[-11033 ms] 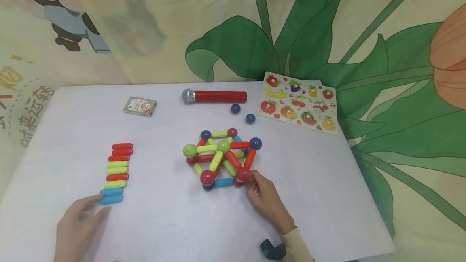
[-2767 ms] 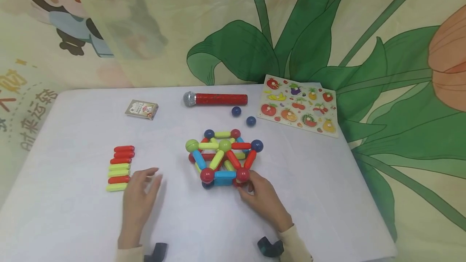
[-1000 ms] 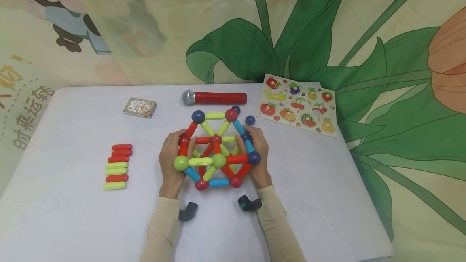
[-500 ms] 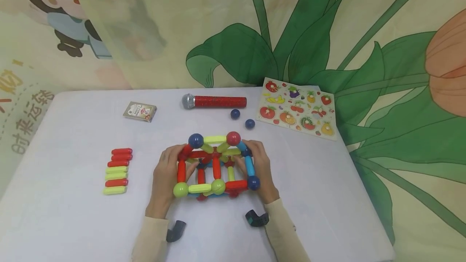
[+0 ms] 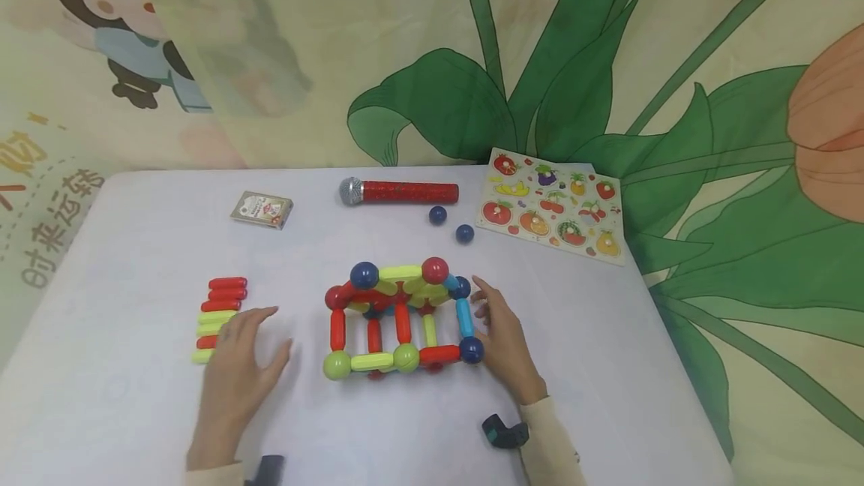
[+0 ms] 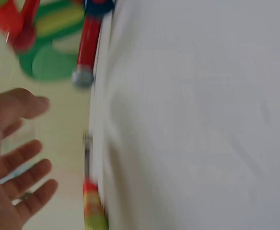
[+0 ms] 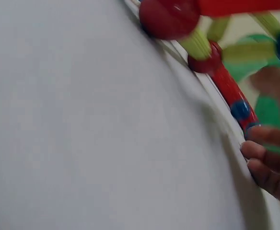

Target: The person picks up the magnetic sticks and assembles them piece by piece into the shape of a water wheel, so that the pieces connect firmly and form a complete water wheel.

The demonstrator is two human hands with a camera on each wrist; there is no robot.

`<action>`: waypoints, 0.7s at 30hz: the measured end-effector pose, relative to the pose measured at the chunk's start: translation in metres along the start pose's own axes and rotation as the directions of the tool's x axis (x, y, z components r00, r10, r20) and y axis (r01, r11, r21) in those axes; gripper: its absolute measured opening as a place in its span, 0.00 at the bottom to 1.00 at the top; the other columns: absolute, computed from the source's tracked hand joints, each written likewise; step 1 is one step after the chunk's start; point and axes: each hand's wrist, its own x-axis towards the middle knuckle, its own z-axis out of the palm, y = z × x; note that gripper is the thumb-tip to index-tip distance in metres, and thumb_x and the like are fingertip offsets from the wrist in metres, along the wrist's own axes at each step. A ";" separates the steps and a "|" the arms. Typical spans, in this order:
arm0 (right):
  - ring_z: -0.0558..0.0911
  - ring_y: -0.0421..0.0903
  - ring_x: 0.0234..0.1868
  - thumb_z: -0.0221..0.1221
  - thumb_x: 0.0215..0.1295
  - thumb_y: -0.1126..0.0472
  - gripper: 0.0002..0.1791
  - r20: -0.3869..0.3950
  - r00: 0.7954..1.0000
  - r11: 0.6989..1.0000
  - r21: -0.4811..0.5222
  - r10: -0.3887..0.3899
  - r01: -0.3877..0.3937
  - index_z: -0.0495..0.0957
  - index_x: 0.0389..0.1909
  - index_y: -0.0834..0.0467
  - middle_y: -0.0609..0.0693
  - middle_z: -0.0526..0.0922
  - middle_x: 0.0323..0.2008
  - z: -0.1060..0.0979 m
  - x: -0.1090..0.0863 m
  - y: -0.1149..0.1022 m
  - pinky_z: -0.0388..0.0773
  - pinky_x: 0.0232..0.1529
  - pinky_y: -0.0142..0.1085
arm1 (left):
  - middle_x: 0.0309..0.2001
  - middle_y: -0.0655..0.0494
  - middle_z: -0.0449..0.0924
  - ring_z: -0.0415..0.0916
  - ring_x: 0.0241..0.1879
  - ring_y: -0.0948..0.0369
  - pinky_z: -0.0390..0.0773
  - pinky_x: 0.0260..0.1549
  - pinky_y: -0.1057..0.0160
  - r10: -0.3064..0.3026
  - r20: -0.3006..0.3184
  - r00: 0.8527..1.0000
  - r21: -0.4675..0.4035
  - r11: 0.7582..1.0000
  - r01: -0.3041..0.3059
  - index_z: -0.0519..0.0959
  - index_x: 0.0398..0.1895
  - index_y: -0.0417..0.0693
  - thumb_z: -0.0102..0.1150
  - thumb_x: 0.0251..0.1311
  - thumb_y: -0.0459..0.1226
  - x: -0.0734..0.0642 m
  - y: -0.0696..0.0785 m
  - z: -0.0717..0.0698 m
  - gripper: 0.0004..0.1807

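Observation:
A framework of magnetic sticks and balls (image 5: 403,322) in red, yellow-green and blue stands on the white table. It rests with a square-sided face toward me. My left hand (image 5: 232,385) is off to its left, fingers apart, holding nothing. Its fingertips are over or close to the row of loose magnetic sticks (image 5: 220,306), red and yellow-green, partly hidden by the hand. Just right of the framework is my right hand (image 5: 508,343), fingers loosely bent and gripping nothing; whether its thumb touches the framework I cannot tell. Both wrist views are blurred.
Two dark blue balls (image 5: 464,234) lie behind the framework, near a red microphone (image 5: 410,192). A fruit puzzle board (image 5: 550,205) is at the back right, a small card box (image 5: 262,210) at the back left. A patterned cloth (image 5: 270,58) hangs behind the table.
Two blue sticks left the row and blue sticks appeared in the framework. Both hands then gripped, raised and turned the framework, set it down and let go. My left hand has moved left.

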 end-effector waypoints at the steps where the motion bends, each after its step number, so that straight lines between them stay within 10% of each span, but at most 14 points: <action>1: 0.74 0.38 0.39 0.66 0.57 0.64 0.37 0.013 0.999 0.999 0.013 0.049 -0.049 0.63 0.67 0.50 0.45 0.78 0.46 -0.001 -0.003 0.004 0.78 0.42 0.36 | 0.47 0.40 0.72 0.68 0.47 0.44 0.75 0.43 0.43 -0.045 0.005 0.999 0.023 0.999 0.045 0.73 0.52 0.39 0.71 0.42 0.31 -0.005 -0.008 -0.008 0.29; 7: 0.75 0.38 0.35 0.59 0.65 0.60 0.24 0.007 0.994 0.989 0.094 0.112 -0.113 0.70 0.62 0.51 0.44 0.80 0.39 -0.004 -0.008 0.015 0.78 0.41 0.34 | 0.46 0.32 0.68 0.63 0.45 0.38 0.72 0.40 0.39 -0.303 0.143 0.942 0.227 0.937 0.267 0.74 0.49 0.35 0.66 0.47 0.29 -0.023 -0.039 -0.034 0.23; 16: 0.74 0.37 0.33 0.58 0.66 0.62 0.17 -0.024 0.997 0.989 0.127 0.074 -0.071 0.76 0.55 0.53 0.44 0.81 0.36 -0.002 -0.010 0.017 0.77 0.37 0.31 | 0.43 0.33 0.72 0.66 0.42 0.37 0.74 0.38 0.41 -0.268 0.094 0.959 0.252 0.938 0.237 0.77 0.45 0.35 0.67 0.45 0.23 -0.026 -0.043 -0.034 0.20; 21: 0.74 0.36 0.33 0.57 0.66 0.62 0.15 -0.032 0.997 0.989 0.129 0.072 -0.067 0.77 0.54 0.52 0.43 0.80 0.36 0.000 -0.010 0.019 0.76 0.36 0.31 | 0.43 0.33 0.70 0.66 0.41 0.38 0.74 0.39 0.42 -0.323 0.137 0.937 0.260 0.924 0.280 0.76 0.47 0.33 0.67 0.46 0.23 -0.027 -0.044 -0.033 0.21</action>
